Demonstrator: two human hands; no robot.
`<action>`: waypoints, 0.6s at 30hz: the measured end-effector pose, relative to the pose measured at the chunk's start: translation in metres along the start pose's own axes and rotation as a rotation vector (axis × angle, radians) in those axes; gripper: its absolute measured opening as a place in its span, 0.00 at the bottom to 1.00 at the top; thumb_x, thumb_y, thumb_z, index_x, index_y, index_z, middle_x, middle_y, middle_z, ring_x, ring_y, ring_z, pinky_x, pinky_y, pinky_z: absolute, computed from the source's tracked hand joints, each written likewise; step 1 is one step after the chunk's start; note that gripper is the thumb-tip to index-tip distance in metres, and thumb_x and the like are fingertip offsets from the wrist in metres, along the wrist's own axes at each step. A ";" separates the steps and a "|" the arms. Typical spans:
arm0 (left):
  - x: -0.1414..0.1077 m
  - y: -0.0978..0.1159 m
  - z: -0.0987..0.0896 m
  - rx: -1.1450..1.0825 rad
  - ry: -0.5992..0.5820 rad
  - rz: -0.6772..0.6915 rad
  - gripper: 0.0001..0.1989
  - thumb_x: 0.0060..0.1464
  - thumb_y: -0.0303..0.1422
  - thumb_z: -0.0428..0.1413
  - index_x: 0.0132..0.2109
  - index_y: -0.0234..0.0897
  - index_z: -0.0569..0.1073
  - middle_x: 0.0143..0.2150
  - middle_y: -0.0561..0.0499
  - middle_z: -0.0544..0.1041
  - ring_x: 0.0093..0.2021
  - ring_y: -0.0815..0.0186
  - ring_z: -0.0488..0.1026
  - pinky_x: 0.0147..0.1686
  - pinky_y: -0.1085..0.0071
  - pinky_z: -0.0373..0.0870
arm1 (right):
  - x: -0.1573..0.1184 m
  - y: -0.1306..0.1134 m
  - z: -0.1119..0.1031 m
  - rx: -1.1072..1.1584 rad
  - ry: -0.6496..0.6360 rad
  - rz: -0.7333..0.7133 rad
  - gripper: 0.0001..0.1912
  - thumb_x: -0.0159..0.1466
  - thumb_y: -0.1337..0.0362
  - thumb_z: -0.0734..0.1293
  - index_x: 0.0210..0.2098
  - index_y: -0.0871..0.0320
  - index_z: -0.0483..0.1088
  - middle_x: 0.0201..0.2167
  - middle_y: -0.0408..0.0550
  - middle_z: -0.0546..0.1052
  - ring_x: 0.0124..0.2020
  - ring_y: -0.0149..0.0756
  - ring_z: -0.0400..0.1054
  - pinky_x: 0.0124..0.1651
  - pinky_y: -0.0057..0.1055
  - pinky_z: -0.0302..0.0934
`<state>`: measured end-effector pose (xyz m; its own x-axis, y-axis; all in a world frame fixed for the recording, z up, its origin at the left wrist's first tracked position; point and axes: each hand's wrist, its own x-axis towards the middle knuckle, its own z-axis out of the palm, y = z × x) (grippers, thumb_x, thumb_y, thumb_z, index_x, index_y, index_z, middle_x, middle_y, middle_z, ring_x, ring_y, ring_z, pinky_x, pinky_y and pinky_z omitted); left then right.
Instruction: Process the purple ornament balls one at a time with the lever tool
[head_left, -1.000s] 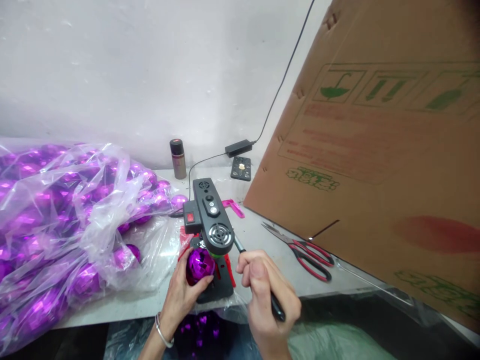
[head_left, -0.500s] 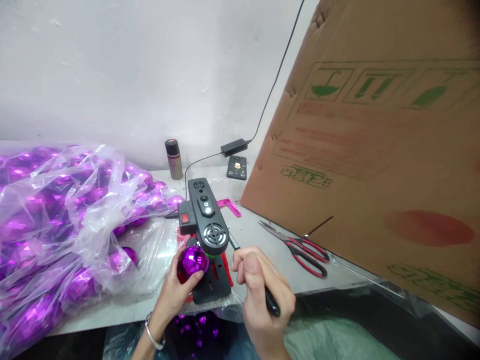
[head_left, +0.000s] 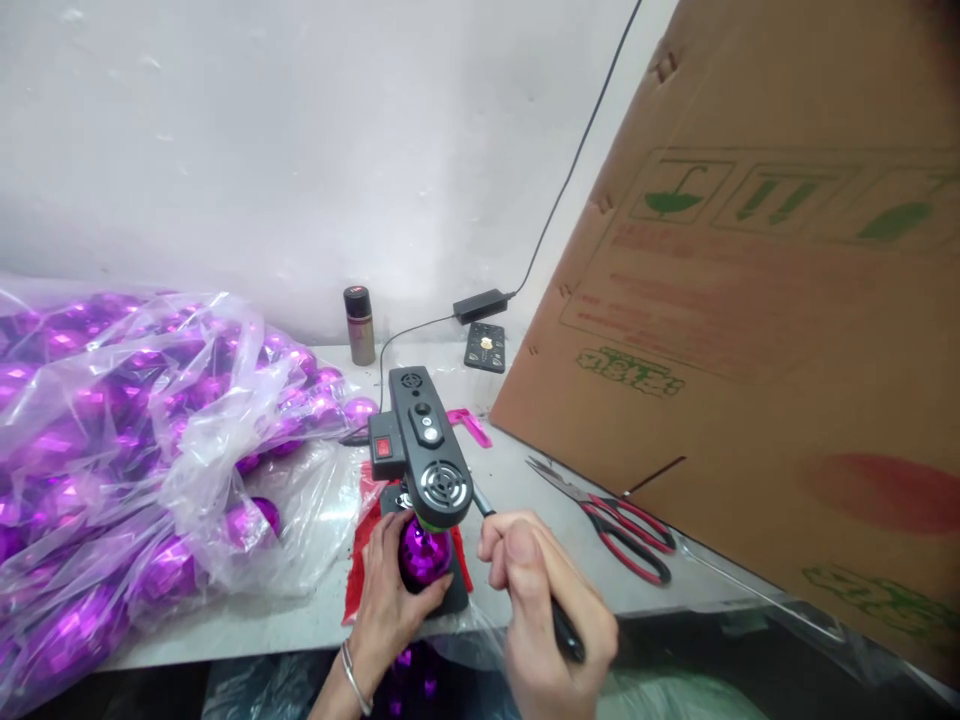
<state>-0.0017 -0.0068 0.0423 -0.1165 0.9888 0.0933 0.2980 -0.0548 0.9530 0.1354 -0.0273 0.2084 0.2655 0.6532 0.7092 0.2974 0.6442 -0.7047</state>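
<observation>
A shiny purple bauble is gripped between the thumb and fingers of my left hand. It sits under the round front end of a black bench-top press, whose head hides the bauble's top. My right hand is closed round the black-handled lever on the press's right side. Beneath the bauble the press's black base plate shows in part, lying on a red sheet.
To the left lies a clear plastic bag full of purple baubles. Red-and-black scissors lie right of the press, before a large cardboard box. Behind stand a small bottle, a power adapter and a dark card-like object.
My left hand has brought the bauble rightward, from beside the press head to under it. My right hand keeps its hold on the lever. The whole view has shifted slightly.
</observation>
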 end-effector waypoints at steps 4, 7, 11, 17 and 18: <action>0.006 -0.003 0.001 -0.092 -0.099 -0.068 0.40 0.43 0.42 0.76 0.64 0.41 0.76 0.60 0.39 0.82 0.62 0.39 0.79 0.68 0.38 0.73 | -0.006 0.004 0.000 -0.003 0.001 -0.021 0.19 0.80 0.73 0.59 0.32 0.55 0.68 0.26 0.42 0.72 0.27 0.30 0.70 0.30 0.28 0.62; 0.007 -0.007 0.001 -0.123 -0.122 -0.069 0.43 0.40 0.40 0.77 0.65 0.41 0.75 0.61 0.39 0.82 0.62 0.39 0.80 0.69 0.39 0.72 | -0.018 0.015 0.002 0.004 0.054 -0.058 0.20 0.79 0.73 0.59 0.30 0.55 0.66 0.25 0.42 0.71 0.25 0.30 0.69 0.28 0.29 0.59; 0.006 -0.009 0.002 -0.149 -0.140 -0.058 0.43 0.41 0.40 0.76 0.65 0.41 0.75 0.59 0.40 0.83 0.62 0.41 0.80 0.68 0.41 0.74 | -0.034 0.030 0.006 0.001 0.143 -0.101 0.21 0.80 0.70 0.60 0.29 0.54 0.65 0.23 0.41 0.71 0.24 0.31 0.69 0.29 0.31 0.59; 0.006 -0.011 0.005 -0.151 -0.134 -0.060 0.42 0.42 0.39 0.77 0.65 0.42 0.75 0.56 0.42 0.83 0.61 0.41 0.81 0.66 0.42 0.77 | -0.042 0.038 0.008 0.015 0.176 -0.074 0.22 0.80 0.68 0.61 0.27 0.54 0.66 0.25 0.41 0.74 0.25 0.31 0.70 0.30 0.30 0.60; 0.005 -0.011 0.006 -0.151 -0.132 -0.060 0.42 0.42 0.39 0.77 0.65 0.42 0.75 0.56 0.42 0.83 0.60 0.41 0.81 0.66 0.42 0.77 | -0.043 0.039 0.009 0.018 0.190 -0.071 0.22 0.80 0.67 0.61 0.27 0.54 0.67 0.25 0.41 0.73 0.25 0.32 0.70 0.30 0.30 0.60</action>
<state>0.0000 0.0001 0.0302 -0.0015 1.0000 0.0056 0.1477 -0.0054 0.9890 0.1279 -0.0264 0.1504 0.4128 0.5205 0.7475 0.3057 0.6939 -0.6520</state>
